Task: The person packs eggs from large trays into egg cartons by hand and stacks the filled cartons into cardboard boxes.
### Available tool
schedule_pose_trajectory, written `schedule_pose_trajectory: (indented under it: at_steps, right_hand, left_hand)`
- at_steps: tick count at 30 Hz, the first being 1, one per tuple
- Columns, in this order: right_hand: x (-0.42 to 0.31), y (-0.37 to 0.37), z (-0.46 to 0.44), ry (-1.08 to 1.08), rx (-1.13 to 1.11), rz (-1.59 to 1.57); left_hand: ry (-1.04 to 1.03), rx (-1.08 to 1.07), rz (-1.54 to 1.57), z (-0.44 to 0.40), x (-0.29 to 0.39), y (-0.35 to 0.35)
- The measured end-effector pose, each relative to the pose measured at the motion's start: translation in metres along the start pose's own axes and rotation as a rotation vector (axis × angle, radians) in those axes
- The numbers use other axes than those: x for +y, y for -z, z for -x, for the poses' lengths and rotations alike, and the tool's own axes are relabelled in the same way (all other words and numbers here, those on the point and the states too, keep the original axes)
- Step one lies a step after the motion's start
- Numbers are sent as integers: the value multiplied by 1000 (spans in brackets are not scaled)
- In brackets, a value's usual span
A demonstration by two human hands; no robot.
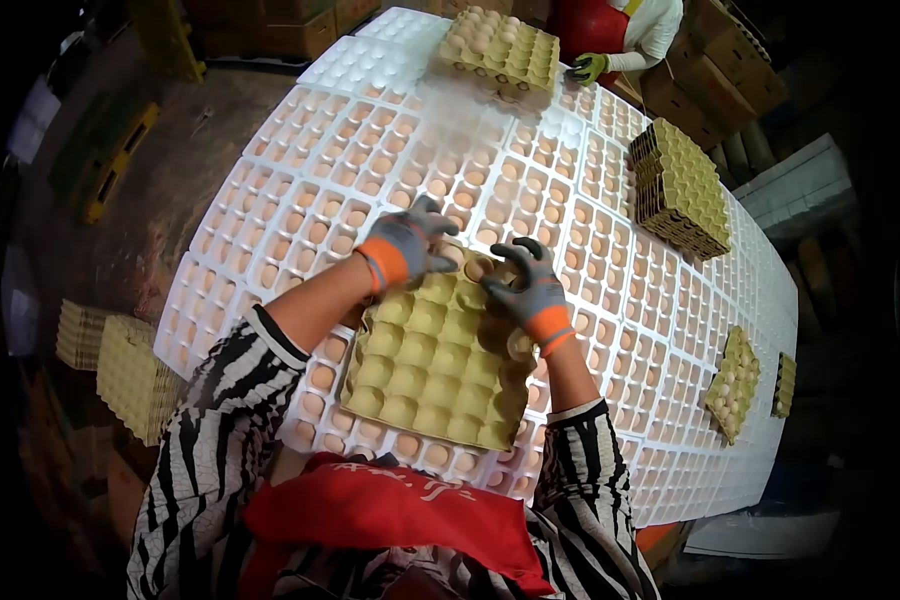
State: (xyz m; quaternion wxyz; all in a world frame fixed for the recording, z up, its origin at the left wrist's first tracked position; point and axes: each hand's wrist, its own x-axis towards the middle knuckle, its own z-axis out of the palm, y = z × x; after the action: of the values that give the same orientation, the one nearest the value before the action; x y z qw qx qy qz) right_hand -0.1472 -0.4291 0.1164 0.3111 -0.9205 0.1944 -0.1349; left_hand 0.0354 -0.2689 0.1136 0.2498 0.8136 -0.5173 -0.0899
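A pulp egg tray (pixel 420 350) lies in front of me on white foam trays, most of its cups bare. Over its far left corner is my left hand (pixel 410 240) in a grey and orange glove, fingers curved and apart, its thumb near an egg (pixel 453 257). My right hand (pixel 528 285), gloved alike, curls over the far right corner with finger and thumb apart beside another egg (pixel 478 268). Whether its tips touch that egg is hard to tell. Below the right wrist a pale egg (pixel 519 346) shows partly at the tray's right side.
White foam trays (pixel 310 215) full of eggs cover the table. A pulp tray stack (pixel 680 190) stands right, an egg-topped stack (pixel 500 50) at the back. An egg-filled pulp tray (pixel 733 385) lies far right. A co-worker's gloved hand (pixel 588 68) rests at the far edge.
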Motion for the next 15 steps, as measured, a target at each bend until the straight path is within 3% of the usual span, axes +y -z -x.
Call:
schedule_pose_trajectory:
  at_steps: [2, 4, 6, 8, 9, 10, 11, 12, 15]
  right_hand:
    - [-8, -12, -10, 21, -150, 376]
    - [-32, -8, -20, -134, -316, 473]
    - [-34, -6, -28, -184, -367, 436]
    - [21, -12, -28, -18, -119, -32]
    - [39, -5, -30, 90, -58, -92]
    - [50, 0, -38, -22, -72, -369]
    - [62, 6, -47, -137, -55, -646]
    - [73, 10, -61, -481, -110, -1130]
    - [59, -6, -116, -238, -62, -695]
  left_hand:
    - [-50, -309, -395, -5, 40, 16]
    - [-18, -246, -640, -12, 29, -33]
    - [-36, -274, -534, -20, 19, -33]
    - [-62, -67, -181, -8, -1, -11]
    - [-30, 43, 56, -6, -17, -2]
    - [-1, 148, 293, -5, -36, 3]
    - [162, 196, 527, -14, -69, -6]
    - [516, 38, 981, -15, -68, 32]
    - [581, 162, 915, -41, -145, 32]
